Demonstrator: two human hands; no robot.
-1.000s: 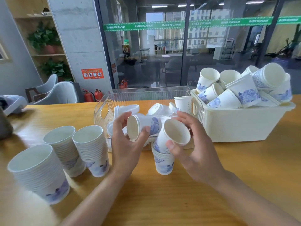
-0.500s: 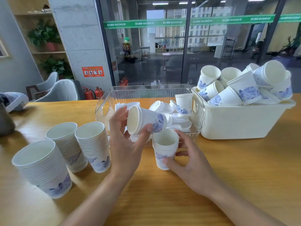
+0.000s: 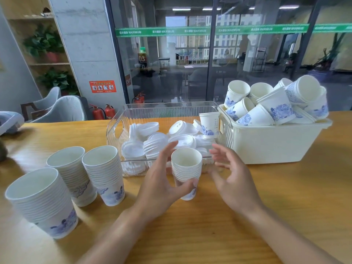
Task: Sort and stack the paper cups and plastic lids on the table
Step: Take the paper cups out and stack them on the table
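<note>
A short stack of white paper cups with blue print [image 3: 187,169] stands on the wooden table [image 3: 285,197] in front of me. My left hand [image 3: 162,185] wraps it from the left, thumb across its lower front and fingers up behind it. My right hand [image 3: 234,180] hovers just right of the stack, fingers spread, touching nothing. A clear bin [image 3: 165,109] behind the stack holds several white plastic lids [image 3: 181,139] and one upright cup [image 3: 209,124]. To the right, a cream tub [image 3: 270,143] is heaped with loose cups [image 3: 274,108].
Three taller cup stacks stand at the left: the nearest [image 3: 41,203], a middle one [image 3: 73,175] and one closest to my hands [image 3: 106,174]. Grey chairs [image 3: 62,109] and a glass wall lie beyond the table's far edge.
The cup my left hand held sideways now sits on top of the short stack. My left hand dropped to the stack's side, and my right hand let go and drew off to the right.
</note>
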